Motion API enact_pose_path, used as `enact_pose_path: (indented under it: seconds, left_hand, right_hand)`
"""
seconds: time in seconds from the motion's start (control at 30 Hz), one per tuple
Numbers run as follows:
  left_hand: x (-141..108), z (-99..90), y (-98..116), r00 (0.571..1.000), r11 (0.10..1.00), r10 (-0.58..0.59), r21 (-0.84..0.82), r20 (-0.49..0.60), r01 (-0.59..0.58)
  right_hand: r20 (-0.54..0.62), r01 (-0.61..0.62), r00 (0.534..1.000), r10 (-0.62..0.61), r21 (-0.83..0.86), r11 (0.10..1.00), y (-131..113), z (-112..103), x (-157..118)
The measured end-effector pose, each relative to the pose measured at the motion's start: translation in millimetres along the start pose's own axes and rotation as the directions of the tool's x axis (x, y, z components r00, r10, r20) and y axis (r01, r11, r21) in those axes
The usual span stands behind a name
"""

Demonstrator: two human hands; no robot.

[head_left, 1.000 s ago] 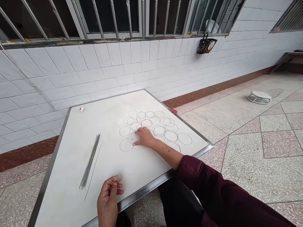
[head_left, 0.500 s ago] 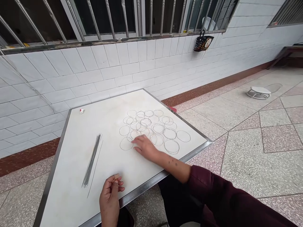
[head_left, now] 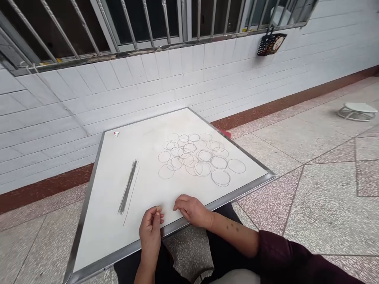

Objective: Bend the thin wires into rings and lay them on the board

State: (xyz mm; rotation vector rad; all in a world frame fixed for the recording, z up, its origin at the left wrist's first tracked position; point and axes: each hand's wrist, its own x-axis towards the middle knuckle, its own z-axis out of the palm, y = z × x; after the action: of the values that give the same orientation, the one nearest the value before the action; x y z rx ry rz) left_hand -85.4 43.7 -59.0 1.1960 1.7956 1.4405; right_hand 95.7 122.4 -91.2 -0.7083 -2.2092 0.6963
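My left hand [head_left: 151, 227] is at the table's near edge, thumb and fingers pinching a small flat tan piece [head_left: 159, 208] whose kind I cannot make out. To its right, my right hand [head_left: 191, 210] hovers over the near edge, fingers loosely bent and apart from the thumb, with nothing visible in them. Beyond it, many thin wire rings [head_left: 219, 162] lie spread and overlapping on the white table [head_left: 148, 146]. A bundle of straight thin wires [head_left: 128, 187] lies left of the rings, and a single wire [head_left: 131, 197] lies beside the bundle.
A small white and red object [head_left: 116, 134] sits in the table's far left corner. Behind stands a white tiled wall [head_left: 133, 88] with a barred window; a dark patterned basket [head_left: 271, 44] hangs from it. A low white stool [head_left: 357, 111] is on the floor at right.
My right hand has drawn back from the rings toward the near edge, closer to my left hand. My left hand still pinches the tan piece. The whole view has shifted.
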Motion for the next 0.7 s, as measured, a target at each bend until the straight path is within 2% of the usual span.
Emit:
enact_pose_path:
  seconds: [0.07, 0.17, 0.3, 0.4, 0.53, 0.7]
  left_hand:
    - [1, -4.8, -2, 0.998, 0.994, 0.052, 0.100, -0.022, -0.049]
    - [11, -23.3, -6, 0.987, 0.951, 0.128, 0.295, -0.097, -0.094]
    - [29, -56.4, -13, 0.954, 0.839, 0.221, 0.538, -0.202, -0.080]
    - [35, -72.6, -19, 0.946, 0.754, 0.236, 0.656, -0.221, -0.036]
    - [34, -79.1, -24, 0.953, 0.675, 0.222, 0.738, -0.206, 0.002]
    - [37, -77.9, -19, 0.958, 0.635, 0.234, 0.772, -0.168, -0.020]
  right_hand:
    - [0.002, 0.003, 1.000, -0.003, 0.014, 1.000, -1, 0, -2]
    - [0.012, 0.005, 1.000, -0.006, 0.032, 0.999, -1, 1, -5]
    - [0.012, 0.008, 1.000, -0.008, 0.041, 0.999, -2, 1, -6]
    - [0.005, 0.012, 1.000, -0.012, 0.047, 0.999, -3, 2, -5]
    - [-0.005, 0.027, 1.000, -0.027, 0.046, 0.999, -4, 2, -6]
    - [0.017, 0.047, 0.999, -0.047, 0.030, 0.998, -7, -1, -4]
